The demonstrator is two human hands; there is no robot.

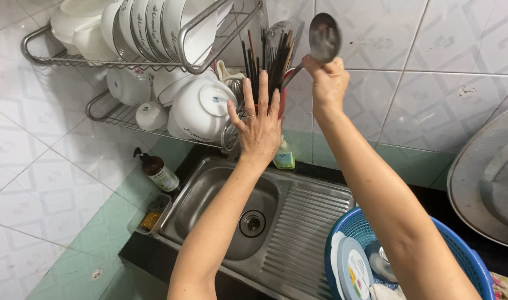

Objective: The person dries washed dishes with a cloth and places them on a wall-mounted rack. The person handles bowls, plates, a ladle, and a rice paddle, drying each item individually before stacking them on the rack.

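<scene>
Ladle [324, 36] in the right hand [327, 82]: the steel spoon was held by its handle, fingers closed around it, its bowl raised against the white tiled wall beside the red utensil holder [281, 97]. Below lay the steel sink [298, 222] with its ribbed drainboard, and at right a blue basket [465, 255] holding plastic lids. A wire dish rack [126, 61] on the wall carried white bowls [201, 108] and plates. The left hand [258, 125] was open, fingers spread against the dark chopsticks [265, 61] standing in the holder. A brown pump bottle [158, 169] stood at the sink's corner.
</scene>
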